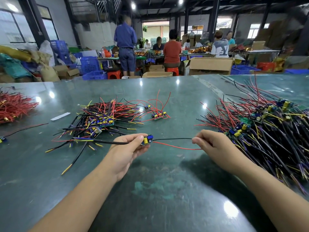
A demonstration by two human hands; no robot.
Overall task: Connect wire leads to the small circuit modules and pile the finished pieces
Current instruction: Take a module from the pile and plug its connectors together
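Just in front of the nearer heap of finished pieces (98, 118), above the green worktop (167, 181), the left hand (128, 148) grips a small circuit module (148, 139), its thumb and fingers curled round the board with the yellow capacitor and blue part facing up. A black sleeved cable (107, 142) with yellow and purple ends trails from the module toward that heap. On the side of the module away from the heap, a black lead (172, 139) and a red lead (175, 147) run out to the right hand (214, 144), which pinches the black one at its tip; the red one ends under the fingers, and whether it is held too cannot be told.

The step in hand looks like straightening or testing the leads on this module. To do it well, the pull should probably be gentle and in line with the board, so the joints are not bent or torn; the left grip should stay on the board's edges, clear of the joints. Once both leads lie straight and firm, the piece belongs on the heap with its wires running the same way as the others.

Beyond the right hand, far from the heap, lies a larger mass of modules and wires (260, 124). A few loose modules with red leads (158, 114) sit just beside the heap, and a bundle of red wires (15, 108) lies at the worktop's left edge.
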